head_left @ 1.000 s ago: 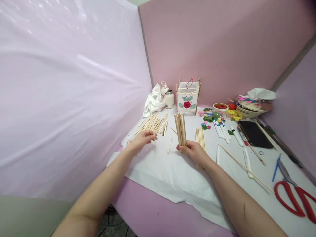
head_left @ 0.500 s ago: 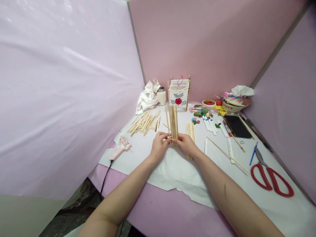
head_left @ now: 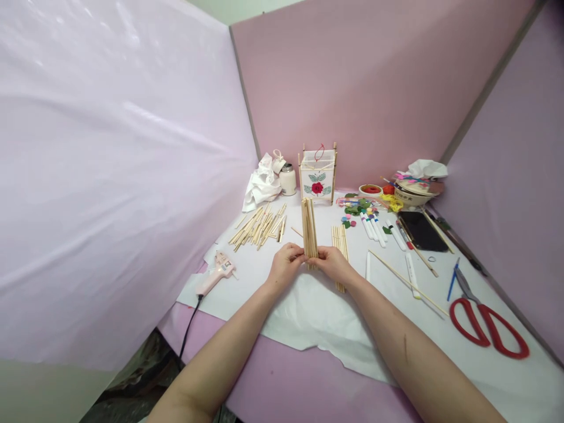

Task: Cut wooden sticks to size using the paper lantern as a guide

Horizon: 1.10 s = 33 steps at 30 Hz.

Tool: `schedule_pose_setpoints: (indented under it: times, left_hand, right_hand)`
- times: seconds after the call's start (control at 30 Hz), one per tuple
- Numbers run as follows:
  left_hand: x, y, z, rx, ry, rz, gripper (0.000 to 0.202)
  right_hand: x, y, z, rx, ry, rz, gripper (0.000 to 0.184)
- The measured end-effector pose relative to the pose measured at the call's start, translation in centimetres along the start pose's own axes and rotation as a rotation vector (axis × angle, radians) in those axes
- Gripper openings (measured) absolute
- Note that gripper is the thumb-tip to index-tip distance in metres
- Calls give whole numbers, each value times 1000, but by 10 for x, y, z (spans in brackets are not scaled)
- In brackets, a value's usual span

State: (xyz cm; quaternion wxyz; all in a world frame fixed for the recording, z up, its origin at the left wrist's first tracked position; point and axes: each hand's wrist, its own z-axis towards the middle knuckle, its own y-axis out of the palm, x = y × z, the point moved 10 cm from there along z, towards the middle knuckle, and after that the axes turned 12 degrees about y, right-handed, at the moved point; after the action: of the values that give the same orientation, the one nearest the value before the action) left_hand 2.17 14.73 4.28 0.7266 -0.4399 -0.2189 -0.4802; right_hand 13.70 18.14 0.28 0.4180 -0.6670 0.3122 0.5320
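A bundle of thin wooden sticks (head_left: 309,226) stands upright at the middle of the white cloth (head_left: 308,311). From the left, my left hand (head_left: 286,264) closes its fingers on the lower part of the bundle. On the other side my right hand (head_left: 337,264) grips the same bundle, thumb in front. Just behind my right hand lies a row of sticks (head_left: 339,236) side by side. A loose pile of shorter sticks (head_left: 259,226) spreads out to the left. One small stick (head_left: 296,232) lies just left of the bundle.
A pink glue gun (head_left: 218,273) lies left, its cord hanging over the edge. Behind stand a lantern (head_left: 318,179) with a red flower and a jar (head_left: 288,180). Markers (head_left: 373,228), a phone (head_left: 422,230), a long stick (head_left: 408,282) and red-handled scissors (head_left: 487,320) lie right.
The stick that stood apart on the left, in my left fingers, is now together with the bundle. My view has tilted up slightly.
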Motion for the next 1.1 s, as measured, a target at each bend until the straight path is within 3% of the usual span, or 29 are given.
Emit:
schedule_pose_setpoints:
  times: [0.43, 0.6, 0.73, 0.87, 1.0, 1.1]
  left_hand:
    - [5, -2, 8, -71, -31, -3, 7]
    - [17, 17, 21, -104, -88, -467, 44]
    - [20, 39, 24, -129, -165, -658, 31]
    - [19, 41, 21, -26, -166, -666, 23]
    - [26, 5, 9, 221, -95, -564, 20]
    - [27, -26, -12, 427, -75, -543, 20]
  right_hand:
    - [-15, 3, -9, 20, -47, -86, 29]
    - [-11, 3, -8, 34, -26, -81, 25]
    - [-9, 2, -7, 42, 21, -81, 22]
    - [-7, 3, -6, 21, 49, -12, 22]
    - [-11, 4, -10, -89, 20, -101, 35]
    - [-33, -18, -12, -50, -38, -163, 54]
